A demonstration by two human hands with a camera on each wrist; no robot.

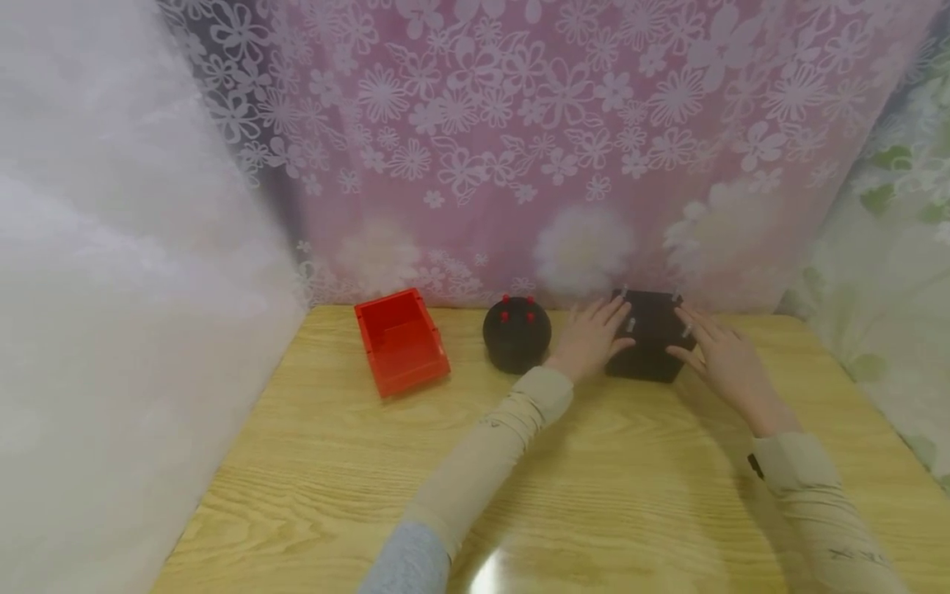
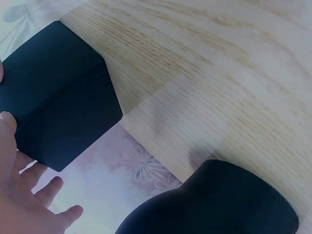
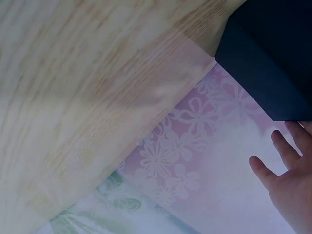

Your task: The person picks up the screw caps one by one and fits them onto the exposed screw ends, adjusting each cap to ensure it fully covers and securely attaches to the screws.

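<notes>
A black angular block (image 1: 647, 338) with several small clear pegs on its top stands near the back edge of the table. At its left side is my left hand (image 1: 590, 340), fingers spread and fairly straight, thumb along the near face. My right hand (image 1: 727, 359) lies at the opposite side, also with extended fingers, fingertips right at the top edge. In the left wrist view the block (image 2: 68, 97) tapers toward its base, and the left fingertips (image 2: 48, 187) reach past its edge. The right wrist view has the right hand (image 3: 292, 180) beside the block (image 3: 268, 63), some fingers partly hidden.
Left of the left hand stands a round black piece (image 1: 517, 342) with several red pegs on top. Farther left an open red bin (image 1: 404, 346) sits at an angle on the wooden table (image 1: 594, 495). A pink flowered curtain (image 1: 482, 148) hangs behind the table's back edge.
</notes>
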